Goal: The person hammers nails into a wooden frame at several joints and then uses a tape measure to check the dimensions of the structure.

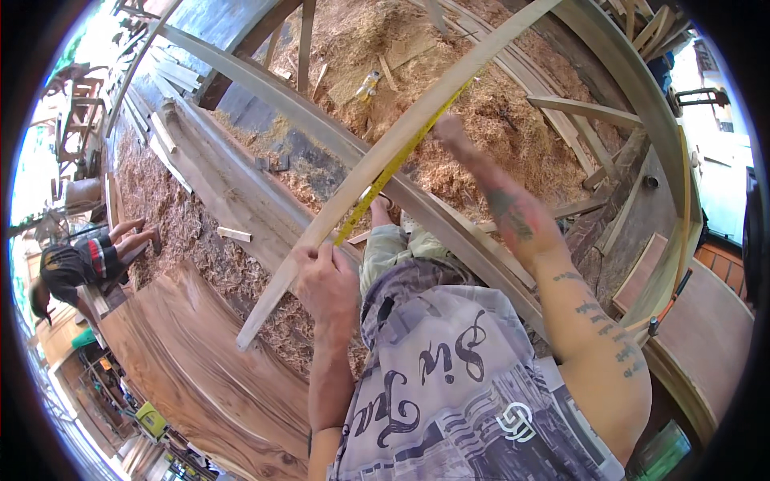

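Note:
A yellow tape measure [391, 170] is stretched along the edge of a long, pale wooden strip [365, 178] that slants across the view. My left hand [327, 276] is closed at the tape's near end, its fingers pinched against the strip. Farther along, at the tape's far part, my right hand [451, 130] is closed against the blade; its fingers are slightly blurred. The strip rests across a long wooden beam [313, 128] of a frame.
Wood shavings [377, 40] cover the ground. A broad, grained wooden slab [200, 369] lies at lower left, where another person [80, 264] sits. Curved wooden panels [682, 337] and a hammer [654, 325] are at right. A plastic bottle [368, 84] lies among the shavings.

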The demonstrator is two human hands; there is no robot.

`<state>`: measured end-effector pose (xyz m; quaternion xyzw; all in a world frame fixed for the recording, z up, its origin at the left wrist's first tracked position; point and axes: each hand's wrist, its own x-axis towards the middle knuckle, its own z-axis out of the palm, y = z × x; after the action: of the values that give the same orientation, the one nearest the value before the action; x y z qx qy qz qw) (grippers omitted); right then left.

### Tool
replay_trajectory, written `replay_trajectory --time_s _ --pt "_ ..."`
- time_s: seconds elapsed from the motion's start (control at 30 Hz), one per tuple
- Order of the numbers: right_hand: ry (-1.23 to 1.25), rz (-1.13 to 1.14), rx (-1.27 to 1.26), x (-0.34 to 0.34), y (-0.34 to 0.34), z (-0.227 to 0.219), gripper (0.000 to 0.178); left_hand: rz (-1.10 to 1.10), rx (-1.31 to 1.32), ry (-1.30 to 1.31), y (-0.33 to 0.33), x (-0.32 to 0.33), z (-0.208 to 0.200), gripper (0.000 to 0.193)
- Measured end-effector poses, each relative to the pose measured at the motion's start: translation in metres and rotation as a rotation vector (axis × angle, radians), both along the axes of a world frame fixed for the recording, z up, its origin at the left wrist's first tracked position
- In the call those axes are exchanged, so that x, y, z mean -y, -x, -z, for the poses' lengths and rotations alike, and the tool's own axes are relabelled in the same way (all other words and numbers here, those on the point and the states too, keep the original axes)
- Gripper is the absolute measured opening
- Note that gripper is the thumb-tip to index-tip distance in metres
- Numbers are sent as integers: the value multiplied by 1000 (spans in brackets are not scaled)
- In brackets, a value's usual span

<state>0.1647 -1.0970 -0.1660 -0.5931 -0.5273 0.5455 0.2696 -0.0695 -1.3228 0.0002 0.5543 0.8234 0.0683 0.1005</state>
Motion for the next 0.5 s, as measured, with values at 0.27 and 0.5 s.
replay_trajectory --time_s 0.27,0.5 --pt "92 -93 -327 41 46 16 44 29 26 19 -3 -8 -15 15" --pt "349 551 -860 -5 -41 -10 71 90 81 -89 22 32 5 9"
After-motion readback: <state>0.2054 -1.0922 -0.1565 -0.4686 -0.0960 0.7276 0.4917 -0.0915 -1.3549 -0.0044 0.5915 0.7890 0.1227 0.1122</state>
